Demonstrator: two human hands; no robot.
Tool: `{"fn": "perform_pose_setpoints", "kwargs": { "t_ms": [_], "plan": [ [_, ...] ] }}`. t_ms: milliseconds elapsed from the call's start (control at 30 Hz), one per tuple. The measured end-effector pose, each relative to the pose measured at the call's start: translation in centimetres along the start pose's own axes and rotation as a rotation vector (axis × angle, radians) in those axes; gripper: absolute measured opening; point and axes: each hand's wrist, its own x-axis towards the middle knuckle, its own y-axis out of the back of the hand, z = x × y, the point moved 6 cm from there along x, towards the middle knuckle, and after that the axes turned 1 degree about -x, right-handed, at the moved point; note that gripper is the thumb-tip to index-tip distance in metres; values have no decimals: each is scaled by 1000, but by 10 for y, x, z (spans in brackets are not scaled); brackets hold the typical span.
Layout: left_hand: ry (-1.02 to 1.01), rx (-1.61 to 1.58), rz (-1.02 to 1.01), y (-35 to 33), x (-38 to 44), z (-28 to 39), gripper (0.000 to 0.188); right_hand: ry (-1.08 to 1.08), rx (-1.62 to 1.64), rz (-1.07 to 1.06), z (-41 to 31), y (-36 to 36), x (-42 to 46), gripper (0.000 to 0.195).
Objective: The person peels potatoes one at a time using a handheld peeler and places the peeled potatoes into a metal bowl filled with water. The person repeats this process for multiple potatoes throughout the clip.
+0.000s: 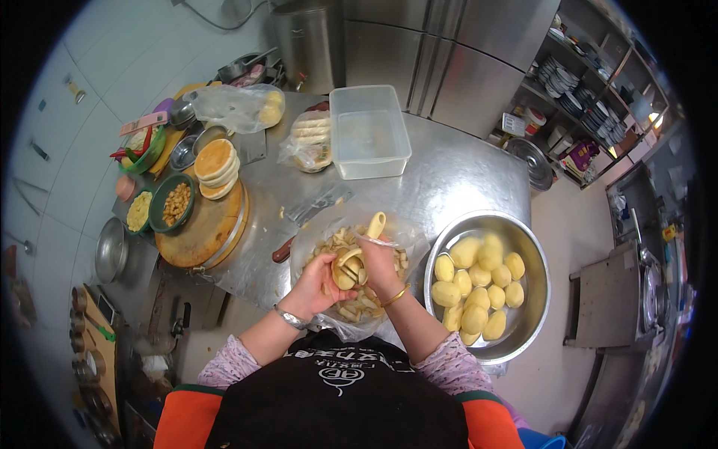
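My left hand (321, 287) holds a potato (343, 274) over a bin lined with a clear plastic bag (412, 238), which holds many peelings (350, 308). In my right hand (380, 269) is a yellow-handled peeler (377, 224), its head against the potato. To the right of the bag, a large steel basin (541, 280) holds several peeled potatoes (475, 319). A knife with a brown wooden handle (283, 250) lies on the steel table left of the bag, its blade partly hidden.
Flatbreads (215, 160) and a green bowl of diced food (176, 203) rest on a round wooden chopping board (224, 241) at the left. A clear plastic tub (370, 134) stands on the steel table (454, 163) ahead. Bagged buns (310, 137) sit beside it.
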Motion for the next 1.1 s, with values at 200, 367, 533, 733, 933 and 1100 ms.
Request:
{"fn": "perform_pose_setpoints", "kwargs": {
  "t_ms": [200, 367, 533, 733, 933, 1100],
  "plan": [
    [-129, -68, 407, 11, 3, -4, 38, 230, -402, 113, -28, -16, -15, 33],
    [-143, 41, 234, 25, 4, -4, 38, 165, -277, 154, -14, 19, 15, 22],
    [-202, -12, 221, 18, 6, -3, 40, 30, -167, 98, -21, 6, -3, 18],
    [-168, 43, 95, 21, 2, -1, 40, 26, -176, 71, 0, 4, 10, 25],
    [-160, -71, 173, 12, 1, 1, 43, -6, -39, 88, -2, 6, 3, 24],
    [-58, -73, 118, 12, -3, -4, 44, 60, -143, 108, -9, 4, 6, 22]
  ]
}}
